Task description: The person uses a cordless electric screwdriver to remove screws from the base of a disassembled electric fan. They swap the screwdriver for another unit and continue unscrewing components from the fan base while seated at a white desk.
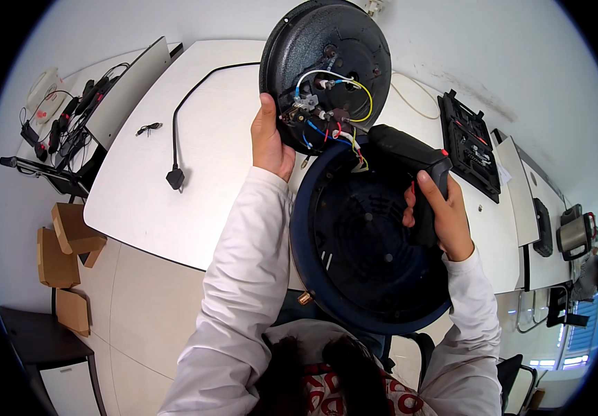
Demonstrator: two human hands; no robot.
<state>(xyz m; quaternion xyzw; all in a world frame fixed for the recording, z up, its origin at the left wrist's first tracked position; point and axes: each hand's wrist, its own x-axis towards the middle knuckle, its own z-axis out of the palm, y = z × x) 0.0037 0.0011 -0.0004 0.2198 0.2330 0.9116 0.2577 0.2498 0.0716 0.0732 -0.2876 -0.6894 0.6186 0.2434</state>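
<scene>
So, hands (270, 145) hold a speckled disc (330, 38); also a pistol-shaped tool (404, 149).

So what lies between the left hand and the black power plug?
Only bare white tabletop shows between the left hand and power plug in the head view.

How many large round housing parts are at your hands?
2: a round black metal plate in the left hand, and a hollow round dark-blue shell partly behind the right hand.

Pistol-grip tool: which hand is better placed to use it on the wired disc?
Right, I'd judge: the right hand grips the pistol-grip tool, while the left hand holds the wired disc.
</scene>
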